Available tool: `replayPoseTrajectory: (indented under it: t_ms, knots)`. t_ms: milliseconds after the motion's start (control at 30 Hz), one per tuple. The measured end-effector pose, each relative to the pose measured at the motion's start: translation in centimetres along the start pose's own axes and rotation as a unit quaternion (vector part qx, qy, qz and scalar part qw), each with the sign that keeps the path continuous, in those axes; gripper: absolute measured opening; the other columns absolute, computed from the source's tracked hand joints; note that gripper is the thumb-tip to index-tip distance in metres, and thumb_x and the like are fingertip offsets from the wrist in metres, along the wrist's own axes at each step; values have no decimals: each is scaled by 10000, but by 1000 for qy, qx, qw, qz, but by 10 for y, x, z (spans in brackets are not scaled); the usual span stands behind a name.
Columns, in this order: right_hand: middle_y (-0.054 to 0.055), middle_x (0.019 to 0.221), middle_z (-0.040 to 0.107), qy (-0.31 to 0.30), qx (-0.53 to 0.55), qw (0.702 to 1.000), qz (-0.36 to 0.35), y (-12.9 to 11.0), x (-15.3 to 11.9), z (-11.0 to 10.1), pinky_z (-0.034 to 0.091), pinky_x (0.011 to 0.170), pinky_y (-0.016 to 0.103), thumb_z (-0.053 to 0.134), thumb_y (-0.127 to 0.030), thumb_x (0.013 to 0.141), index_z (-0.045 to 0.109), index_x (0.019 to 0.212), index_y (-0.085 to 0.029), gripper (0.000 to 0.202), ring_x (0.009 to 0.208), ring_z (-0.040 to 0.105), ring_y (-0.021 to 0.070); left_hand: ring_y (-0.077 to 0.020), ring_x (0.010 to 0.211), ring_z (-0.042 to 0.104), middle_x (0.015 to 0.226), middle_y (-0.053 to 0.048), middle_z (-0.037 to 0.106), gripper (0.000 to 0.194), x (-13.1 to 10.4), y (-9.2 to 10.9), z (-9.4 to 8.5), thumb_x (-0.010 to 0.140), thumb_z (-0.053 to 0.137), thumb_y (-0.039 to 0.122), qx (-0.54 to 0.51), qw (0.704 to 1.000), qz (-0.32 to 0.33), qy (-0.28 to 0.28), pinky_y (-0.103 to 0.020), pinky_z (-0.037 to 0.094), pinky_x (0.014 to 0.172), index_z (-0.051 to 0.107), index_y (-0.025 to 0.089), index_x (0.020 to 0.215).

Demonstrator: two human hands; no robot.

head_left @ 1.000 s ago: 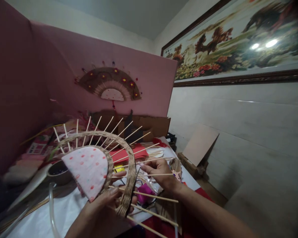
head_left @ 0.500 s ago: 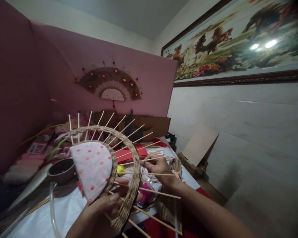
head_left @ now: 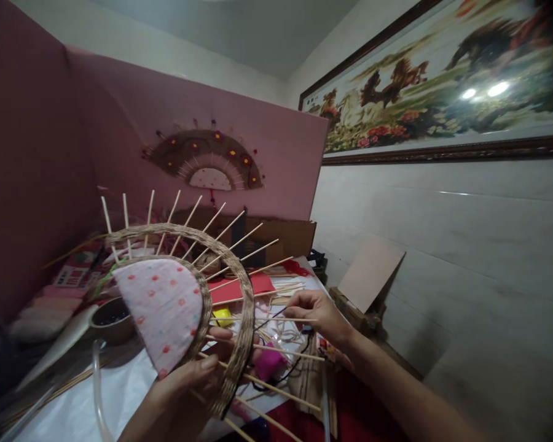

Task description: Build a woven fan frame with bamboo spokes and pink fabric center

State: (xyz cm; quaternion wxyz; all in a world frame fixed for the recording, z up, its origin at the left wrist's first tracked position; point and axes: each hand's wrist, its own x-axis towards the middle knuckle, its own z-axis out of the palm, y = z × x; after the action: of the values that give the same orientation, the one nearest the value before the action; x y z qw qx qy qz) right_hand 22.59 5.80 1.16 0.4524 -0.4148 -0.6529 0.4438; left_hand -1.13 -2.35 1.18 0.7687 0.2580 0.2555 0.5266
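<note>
My left hand (head_left: 177,393) is closed on the lower edge of a half-round fan (head_left: 163,307), its thumb in front and fingers behind. White cloth with red dots covers the fan's centre. Thin wooden sticks (head_left: 253,234) spread from it through an arched band of brown twine (head_left: 245,279). To the right of that band, my right hand (head_left: 320,316) pinches a thin dark cord (head_left: 276,315), which runs taut toward the band's outer edge. More dark cord (head_left: 299,366) hangs loosely below that hand.
Behind the fan lie red paper (head_left: 260,283), a yellow packet (head_left: 222,317), a magenta packet (head_left: 271,362) and loose sticks. A round bowl (head_left: 115,325) with dark beads stands at left, near a clear tube (head_left: 98,387). A decorated fan (head_left: 209,156) hangs on the pink panel (head_left: 281,153).
My right hand has moved right, away from the band, drawing the dark cord out straight. The fan in my left hand has shifted slightly left.
</note>
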Motion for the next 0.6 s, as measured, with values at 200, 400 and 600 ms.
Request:
replayPoseTrajectory:
  t_ms: [200,400,600]
  knots:
    - [-36,540,467,2,-63,997,-51,-21,-21,-26,300,476,210,660,-410,732,566,620,-143,304,502,390,78,-253,837,656,866,-75,712,197,-3,2,9,717,618,132,28,999,-2,23,-377,471,833,686,162,900]
    - [-49,537,416,71,-113,981,-143,-55,-42,-8,268,444,205,619,-338,795,574,648,-150,242,491,336,71,-257,856,639,877,-77,707,203,5,-10,2,704,631,154,42,998,33,-21,-360,479,795,694,157,896]
    - [-21,538,505,-67,-164,966,-191,-74,-70,30,297,437,190,574,-202,806,662,732,-127,137,482,392,70,-256,820,643,869,-83,711,207,10,-17,-3,706,634,180,68,995,36,-55,-354,484,755,701,163,900]
